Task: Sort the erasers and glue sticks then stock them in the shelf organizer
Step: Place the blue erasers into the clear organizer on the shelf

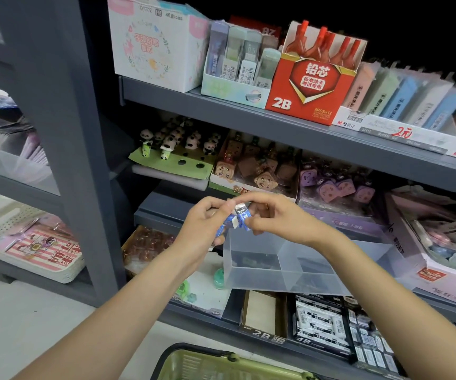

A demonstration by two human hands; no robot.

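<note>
Both my hands meet in front of the shelf, just above a clear plastic organizer bin (298,281). My left hand (205,229) grips several small erasers in blue-and-white wrappers (225,224). My right hand (273,215) pinches one blue-wrapped eraser (242,215) at the top of that bunch. The bin sits on the shelf with a divider across its middle, and both compartments look bare. No glue stick shows clearly.
Grey shelves hold a red 2B lead box (309,86), panda toppers (172,144), brown (251,171) and purple (336,187) novelty boxes. Black 2B and 4B eraser boxes (320,327) stand below. A green basket (221,363) is at the bottom edge.
</note>
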